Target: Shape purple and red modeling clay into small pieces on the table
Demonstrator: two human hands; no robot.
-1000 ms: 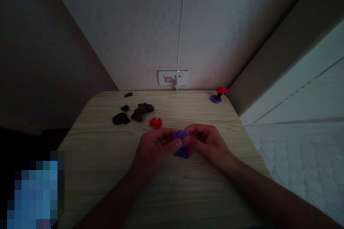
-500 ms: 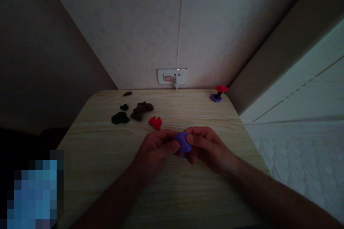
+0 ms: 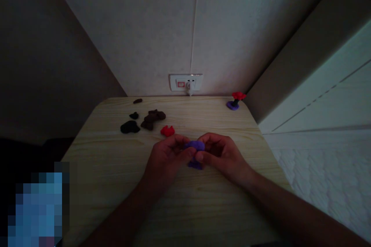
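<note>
Beyond the hands (image 3: 165, 159) (image 3: 226, 156), red lump (image 3: 167, 131).

Dim light on a pale patterned wall (image 3: 139, 27) with a white socket plate (image 3: 173, 82) above a wood-grain table (image 3: 110, 162).

Pale wood-grain tabletop (image 3: 174, 208); matt, clay-like purple piece (image 3: 196, 146); glossy, plastic-looking socket plate (image 3: 173, 82).
</note>
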